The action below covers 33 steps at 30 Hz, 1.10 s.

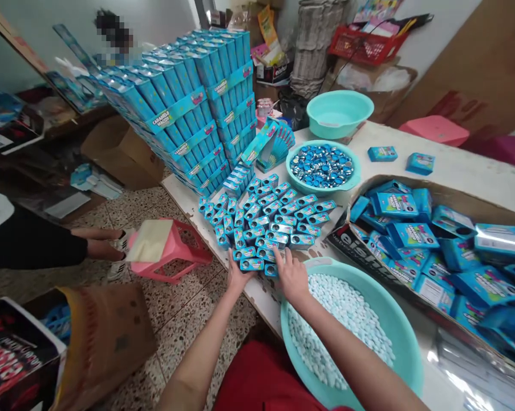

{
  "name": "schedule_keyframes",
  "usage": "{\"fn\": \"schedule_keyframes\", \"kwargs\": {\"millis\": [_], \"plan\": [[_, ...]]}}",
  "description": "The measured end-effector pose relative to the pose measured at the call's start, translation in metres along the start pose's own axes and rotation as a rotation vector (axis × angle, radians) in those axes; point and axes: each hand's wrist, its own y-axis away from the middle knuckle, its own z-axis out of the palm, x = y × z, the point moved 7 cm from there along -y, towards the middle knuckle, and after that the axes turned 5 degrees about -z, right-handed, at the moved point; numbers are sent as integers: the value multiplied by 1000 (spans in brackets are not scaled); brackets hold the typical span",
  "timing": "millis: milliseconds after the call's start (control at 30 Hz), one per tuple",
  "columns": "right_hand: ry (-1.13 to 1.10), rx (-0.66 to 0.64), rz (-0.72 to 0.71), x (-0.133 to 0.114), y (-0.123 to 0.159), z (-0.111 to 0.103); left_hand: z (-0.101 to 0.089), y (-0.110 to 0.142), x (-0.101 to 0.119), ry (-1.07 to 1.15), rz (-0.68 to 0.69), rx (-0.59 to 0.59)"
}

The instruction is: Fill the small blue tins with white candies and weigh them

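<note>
Several small blue candy boxes [266, 220] lie in rows on the white table [454, 165]. My left hand [236, 277] rests at the near edge of the rows, fingers tucked against one box [252, 264]. My right hand [292, 276] is beside it, fingers bent over the nearest boxes; whether it grips one is hidden. A big teal basin [405, 342] of pale blue candies [343, 319] sits under my right forearm.
A teal bowl of round blue pieces [323, 165], an empty teal basin [339, 113], a tall stack of blue cartons [189, 108], and a cardboard tray of flat blue boxes [437, 245]. A pink stool [171, 248] and another person's legs [35, 242] are at left.
</note>
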Motion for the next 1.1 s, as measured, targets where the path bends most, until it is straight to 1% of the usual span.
{"fn": "schedule_keyframes", "kwargs": {"millis": [67, 133, 233, 433, 567, 700, 800, 867, 933, 967, 1000, 1033, 1067, 1100], "plan": [[71, -81, -2, -1, -13, 9, 5, -2, 0, 10, 26, -32], [91, -100, -5, -1, -22, 14, 8, -6, 1, -3, 52, -34], [72, -66, -16, 3, -39, 12, 11, -13, 4, -38, 55, 12], [80, 13, -63, 14, -74, 1, 19, -28, 14, -149, 44, 134], [105, 44, -91, 23, -89, -6, 29, -35, 25, -259, 62, 168], [118, 79, -131, 33, -99, -11, 43, -40, 39, -348, 19, 176], [88, 115, -129, 39, -97, -15, 52, -43, 50, -386, -27, 180], [63, 143, -120, 42, -89, -17, 53, -45, 57, -387, -31, 198], [20, 175, -168, 44, -75, -21, 52, -46, 62, -368, -14, 196], [-17, 196, -207, 49, -66, -26, 50, -44, 64, -355, -6, 177], [-62, 230, -235, 57, -56, -33, 47, -41, 64, -342, -2, 152], [-114, 278, -242, 71, -45, -42, 43, -35, 65, -327, 2, 132], [-169, 338, -215, 91, -34, -53, 37, -25, 66, -308, 12, 127], [-227, 419, -139, 119, -22, -65, 30, -10, 68, -283, 30, 140]]}}
